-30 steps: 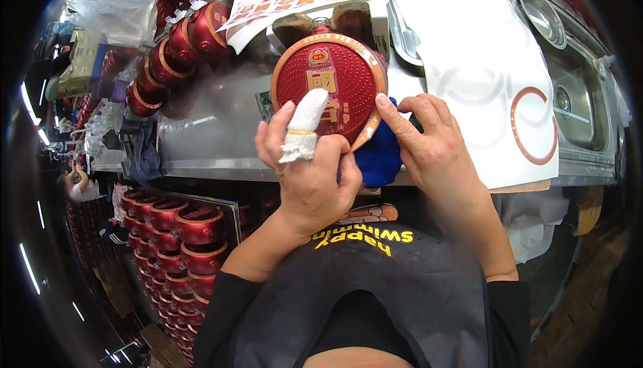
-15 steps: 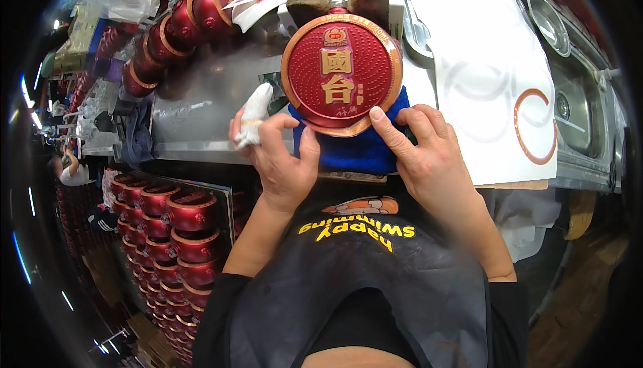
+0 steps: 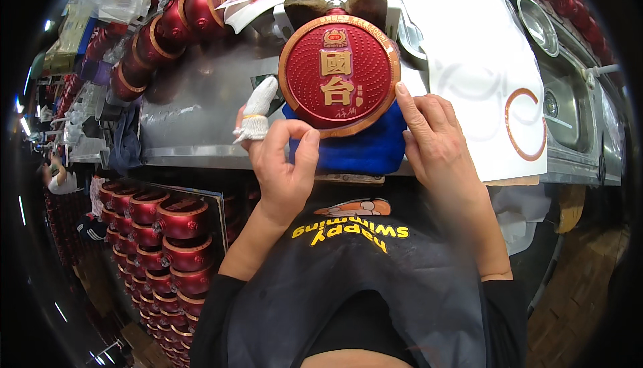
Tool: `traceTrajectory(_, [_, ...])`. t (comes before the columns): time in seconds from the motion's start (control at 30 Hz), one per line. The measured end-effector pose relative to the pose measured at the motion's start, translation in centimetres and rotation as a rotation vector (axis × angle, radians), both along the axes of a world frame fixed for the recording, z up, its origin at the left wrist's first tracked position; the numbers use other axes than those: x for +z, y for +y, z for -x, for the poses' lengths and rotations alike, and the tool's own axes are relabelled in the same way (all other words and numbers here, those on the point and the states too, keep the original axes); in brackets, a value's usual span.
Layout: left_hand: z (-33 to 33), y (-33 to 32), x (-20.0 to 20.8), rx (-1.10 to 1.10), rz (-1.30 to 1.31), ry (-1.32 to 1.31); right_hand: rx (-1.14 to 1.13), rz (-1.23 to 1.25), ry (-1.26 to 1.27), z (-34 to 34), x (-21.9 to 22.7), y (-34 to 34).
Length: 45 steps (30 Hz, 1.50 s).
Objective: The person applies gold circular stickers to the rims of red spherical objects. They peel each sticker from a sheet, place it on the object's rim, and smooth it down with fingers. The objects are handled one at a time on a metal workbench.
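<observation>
A round, flat dark-red bottle [image 3: 365, 66] with raised gold characters lies face up, its neck pointing away from me. A copper-coloured strip [image 3: 287, 76] runs round its rim. Under its near side is a blue cloth [image 3: 355, 157]. My left hand [image 3: 278, 173] has its thumb and forefinger tips together at the rim's lower left; whether they pinch anything is hidden. A white finger cover [image 3: 259, 108] sits on another, outstretched finger of that hand. With its forefinger straight against the rim's right side, my right hand [image 3: 439, 137] has its fingers apart.
Several similar red bottles [image 3: 161, 36] stand at the far left of the metal bench [image 3: 194, 113]; more are stacked [image 3: 184, 220] below left. On the right, a white sheet [image 3: 462, 46] bears a curved copper strip [image 3: 512, 127]. Beyond it are a metal bowl [image 3: 538, 26] and a sink [image 3: 576, 120].
My right forefinger has moved from the rim's lower edge up to its right side. My left thumb and forefinger have come together, and the copper strip at the bottom now lies closer along the rim.
</observation>
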<state>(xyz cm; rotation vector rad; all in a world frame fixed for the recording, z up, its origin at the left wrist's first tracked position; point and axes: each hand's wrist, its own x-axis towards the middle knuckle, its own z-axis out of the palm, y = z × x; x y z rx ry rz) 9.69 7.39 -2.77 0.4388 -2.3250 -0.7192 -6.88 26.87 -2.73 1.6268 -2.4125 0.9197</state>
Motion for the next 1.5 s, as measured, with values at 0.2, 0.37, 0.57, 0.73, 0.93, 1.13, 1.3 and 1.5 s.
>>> traceTrajectory(0.2, [0.1, -0.2, 0.2, 0.012, -0.066, 0.034, 0.006, -0.013, 0.022, 0.2, 0.1, -0.1])
traceTrajectory(0.37, [0.3, -0.4, -0.5, -0.003, -0.008, 0.01, 0.009, -0.023, 0.044, -0.2, 0.2, 0.0])
traceTrajectory(0.57, [0.1, -0.3, -1.2, 0.032, 0.051, -0.025, 0.03, -0.042, 0.068, -0.5, 0.6, 0.2])
traceTrajectory(0.73, [0.1, -0.7, -1.4, 0.025, -0.033, -0.014, 0.064, -0.095, 0.078, -1.5, 0.9, 0.1])
traceTrajectory(0.93, [0.4, -1.1, -1.5, 0.018, -0.136, 0.062, 0.08, -0.162, 0.094, -1.9, 1.1, 0.0])
traceTrajectory(1.13, [0.7, -1.2, -1.6, 0.042, -0.273, 0.091, 0.085, -0.193, 0.152, -2.1, 1.1, -0.5])
traceTrajectory(1.3, [1.1, -1.5, -1.8, 0.039, -0.298, 0.116, 0.093, -0.174, 0.147, -2.0, 1.0, -0.7])
traceTrajectory(1.5, [1.4, -1.5, -2.2, 0.024, -0.372, 0.162, 0.081, -0.17, 0.106, -2.2, 0.8, -0.8])
